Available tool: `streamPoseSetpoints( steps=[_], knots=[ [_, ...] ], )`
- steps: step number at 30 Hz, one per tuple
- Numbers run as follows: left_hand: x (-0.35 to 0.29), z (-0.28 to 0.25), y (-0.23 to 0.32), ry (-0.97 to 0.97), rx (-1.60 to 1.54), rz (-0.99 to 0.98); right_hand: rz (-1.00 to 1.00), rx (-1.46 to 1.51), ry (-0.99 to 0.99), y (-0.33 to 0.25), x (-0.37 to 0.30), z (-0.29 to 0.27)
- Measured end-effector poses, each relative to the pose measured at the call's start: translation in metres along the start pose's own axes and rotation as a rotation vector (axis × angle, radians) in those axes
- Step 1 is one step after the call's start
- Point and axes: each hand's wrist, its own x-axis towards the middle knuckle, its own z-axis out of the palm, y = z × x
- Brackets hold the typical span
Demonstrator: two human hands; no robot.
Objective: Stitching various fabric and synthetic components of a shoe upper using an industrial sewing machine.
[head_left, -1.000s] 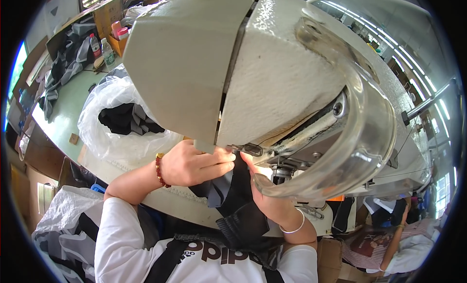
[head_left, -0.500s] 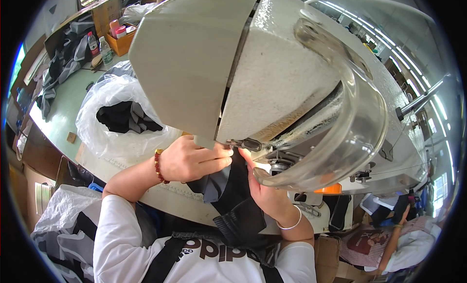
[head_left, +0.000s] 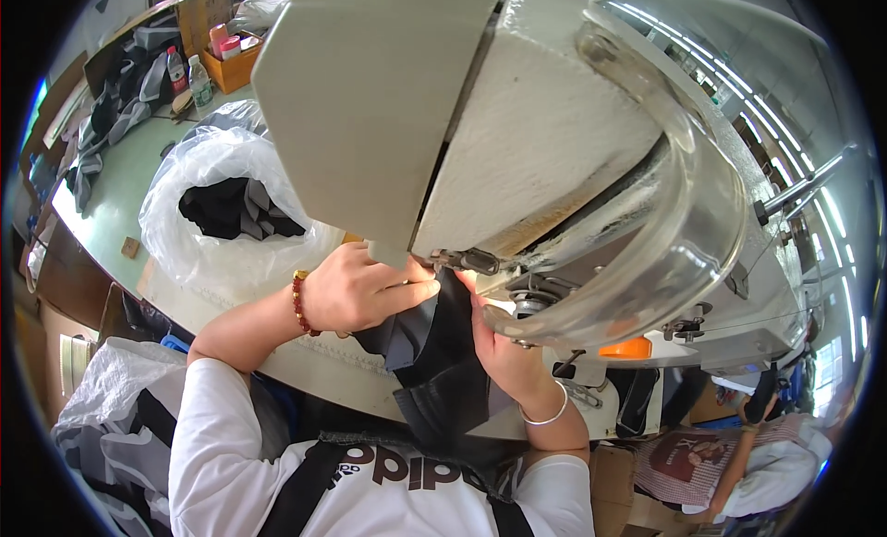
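A black and dark grey piece of fabric (head_left: 442,338) lies under the head of a sewing machine (head_left: 360,112), its lower end hanging toward my lap. My left hand (head_left: 362,292), with a red bead bracelet at the wrist, pinches the fabric's left edge close to the needle area. On the other side, my right hand (head_left: 508,360) grips the right edge between thumb and fingers. The machine head hides some of its fingertips and the needle. A clear curved guard (head_left: 711,214) arches over the machine's right side.
Left of the machine, a clear plastic bag (head_left: 171,214) holds black and grey fabric. Bottles (head_left: 200,84) and an orange box (head_left: 231,71) stand farther back. A second bag (head_left: 111,389) of fabric sits at lower left. Another person (head_left: 702,463) works at lower right.
The fabric's hanging lower end has swung slightly left and lies differently folded. Both hands keep their grip near the needle area. The whole view has shifted a little.
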Motion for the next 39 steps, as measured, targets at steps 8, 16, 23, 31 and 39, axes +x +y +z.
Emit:
streamPoseSetpoints(
  steps=[8,16,23,31,39],
  knots=[
    [0.005,-0.007,0.003,0.037,-0.016,0.023,0.327,0.493,0.021,-0.004,0.001,0.008],
    [0.009,-0.013,0.001,-0.062,-0.098,-0.013,0.151,0.663,-0.082,-0.010,-0.010,0.004],
    [0.000,-0.037,0.009,-0.245,-0.374,-0.220,0.277,1.024,-0.331,0.012,0.004,-0.013],
    [-0.025,-0.033,0.032,-0.165,-0.412,-0.291,0.605,1.451,-0.667,0.022,0.014,-0.030],
    [-0.033,-0.027,0.035,0.053,-1.407,-0.609,0.691,1.266,-0.677,0.025,0.013,-0.021]
  ],
)
